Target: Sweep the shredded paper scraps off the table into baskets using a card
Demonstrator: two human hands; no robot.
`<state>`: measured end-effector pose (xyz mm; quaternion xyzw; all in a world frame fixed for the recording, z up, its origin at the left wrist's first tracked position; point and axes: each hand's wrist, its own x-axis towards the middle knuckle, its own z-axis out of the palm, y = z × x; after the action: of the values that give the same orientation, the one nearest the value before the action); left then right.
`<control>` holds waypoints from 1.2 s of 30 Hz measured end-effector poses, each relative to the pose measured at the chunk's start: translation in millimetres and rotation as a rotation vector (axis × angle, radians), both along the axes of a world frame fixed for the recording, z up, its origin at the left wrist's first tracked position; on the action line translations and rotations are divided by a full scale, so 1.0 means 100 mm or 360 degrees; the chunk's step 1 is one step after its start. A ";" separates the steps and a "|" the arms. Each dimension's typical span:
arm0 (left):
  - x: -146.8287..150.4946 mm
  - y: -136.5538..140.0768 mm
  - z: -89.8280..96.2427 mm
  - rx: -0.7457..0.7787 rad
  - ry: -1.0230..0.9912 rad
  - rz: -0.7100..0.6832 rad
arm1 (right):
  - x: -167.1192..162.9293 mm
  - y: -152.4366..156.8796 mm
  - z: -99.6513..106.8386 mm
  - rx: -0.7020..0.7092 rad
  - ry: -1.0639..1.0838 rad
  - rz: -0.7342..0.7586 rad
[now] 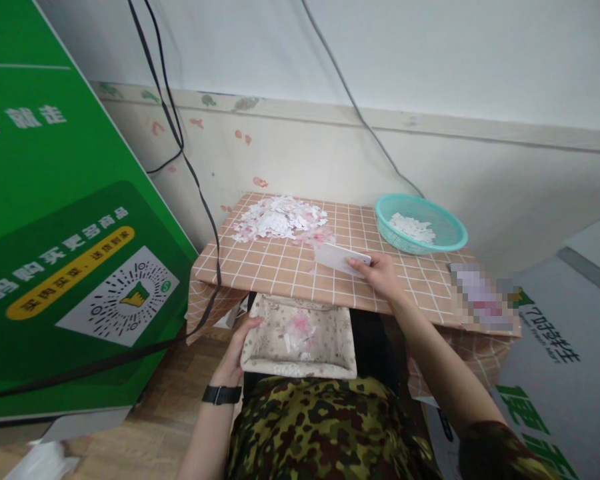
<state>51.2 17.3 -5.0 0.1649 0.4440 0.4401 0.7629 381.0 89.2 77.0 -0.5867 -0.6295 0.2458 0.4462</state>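
My left hand point(237, 348) is closed on the left rim of a fabric-lined basket point(333, 347), held just below the table's front edge. A few white and pink paper-like scraps point(300, 331) lie in its bottom. In my right hand point(377, 272) is a flat white rectangular card point(337, 258), pinched by its right end and low over the tablecloth. Pink and white scraps point(316, 237) are spread just beyond the card. Behind them, to the left, a loose heap of white and pinkish scraps point(280, 219) covers the table's back corner.
A turquoise plastic strainer basket point(450, 233) with white pieces stands at the table's back right. A blurred-out flat item point(480, 297) lies at the right edge of the checked tablecloth point(260, 267). Black cables point(200, 187) hang at the left, before a green panel point(80, 200).
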 end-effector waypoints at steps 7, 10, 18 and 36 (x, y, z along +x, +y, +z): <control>0.01 0.01 -0.02 -0.0029 0.0000 -0.0002 | -0.14 -0.01 0.04 -0.0078 -0.0072 0.0222; 0.01 0.01 -0.02 -0.0038 -0.0003 -0.0004 | -0.16 -0.06 0.08 -0.0141 -0.0090 0.0293; 0.05 0.00 -0.01 -0.0038 -0.0006 0.0010 | -0.33 -0.37 0.19 -0.0180 -0.0072 0.0543; 0.02 0.01 -0.04 -0.0053 -0.0036 -0.0009 | -0.15 0.15 -0.01 0.0052 -0.0082 -0.0115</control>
<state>53.2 18.4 -9.4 0.1483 0.4421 0.4323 0.7718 366.2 104.6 76.4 -0.6078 -0.6230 0.2040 0.4480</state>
